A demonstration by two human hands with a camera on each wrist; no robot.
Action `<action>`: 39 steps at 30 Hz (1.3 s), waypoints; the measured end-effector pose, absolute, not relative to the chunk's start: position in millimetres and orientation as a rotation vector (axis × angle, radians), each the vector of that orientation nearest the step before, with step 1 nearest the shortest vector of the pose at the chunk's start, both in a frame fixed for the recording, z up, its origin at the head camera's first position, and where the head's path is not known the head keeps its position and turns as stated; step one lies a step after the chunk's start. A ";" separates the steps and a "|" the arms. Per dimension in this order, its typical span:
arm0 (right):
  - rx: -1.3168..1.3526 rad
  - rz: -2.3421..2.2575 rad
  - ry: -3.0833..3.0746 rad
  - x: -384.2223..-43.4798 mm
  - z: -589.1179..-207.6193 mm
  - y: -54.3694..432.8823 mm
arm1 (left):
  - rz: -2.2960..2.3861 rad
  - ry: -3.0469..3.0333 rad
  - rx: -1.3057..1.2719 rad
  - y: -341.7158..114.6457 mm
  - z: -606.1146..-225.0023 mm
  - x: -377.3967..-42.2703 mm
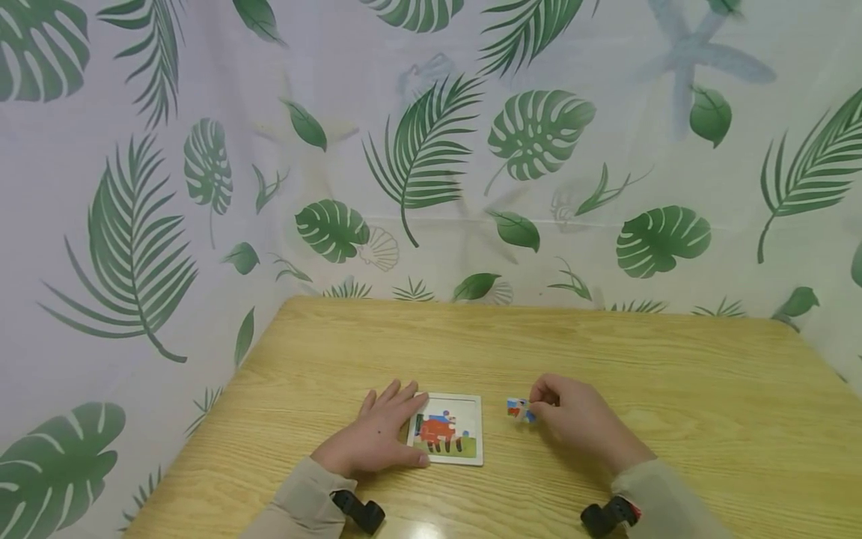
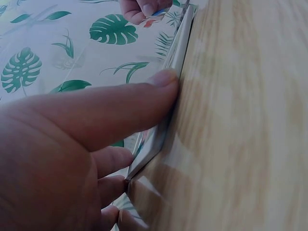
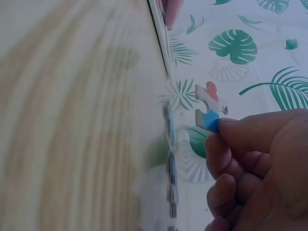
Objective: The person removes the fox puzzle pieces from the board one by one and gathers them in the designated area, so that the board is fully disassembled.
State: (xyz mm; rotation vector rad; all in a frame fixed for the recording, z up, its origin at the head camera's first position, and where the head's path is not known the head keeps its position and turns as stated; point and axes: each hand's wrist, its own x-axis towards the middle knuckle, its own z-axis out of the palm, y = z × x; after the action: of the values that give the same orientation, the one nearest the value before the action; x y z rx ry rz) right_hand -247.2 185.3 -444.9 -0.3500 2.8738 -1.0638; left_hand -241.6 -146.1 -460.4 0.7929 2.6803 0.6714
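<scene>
A small white-rimmed puzzle tray (image 1: 480, 434) lies on the table, partly filled with joined jigsaw pieces (image 1: 439, 430) in red, blue and green. My left hand (image 1: 380, 436) rests on its left side, fingers spread and fairly straight; the thumb touches the near left corner and the index finger the far left one. In the left wrist view the thumb lies along the tray's edge (image 2: 180, 53). To the right of the tray, my right hand (image 1: 575, 415) pinches a jigsaw piece (image 3: 210, 120) between thumb and index finger, held above the table.
Several loose jigsaw pieces (image 3: 172, 168) lie on the table near the right hand, seen edge-on in the right wrist view. The wood-grain table (image 1: 539, 337) meets a leaf-printed cloth (image 1: 444, 262) at the back and left.
</scene>
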 end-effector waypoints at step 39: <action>-0.335 -0.996 2.705 -219.7 -447.7 252.4 | 0.673 2.691 0.774 -144.1 -459.9 -241.5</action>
State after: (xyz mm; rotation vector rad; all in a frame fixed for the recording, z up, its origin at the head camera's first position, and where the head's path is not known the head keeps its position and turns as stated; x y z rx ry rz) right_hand -219.7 252.4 -447.7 -0.3354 2.7054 -0.9964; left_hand -241.5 -144.1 -459.9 0.7740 2.6915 0.6732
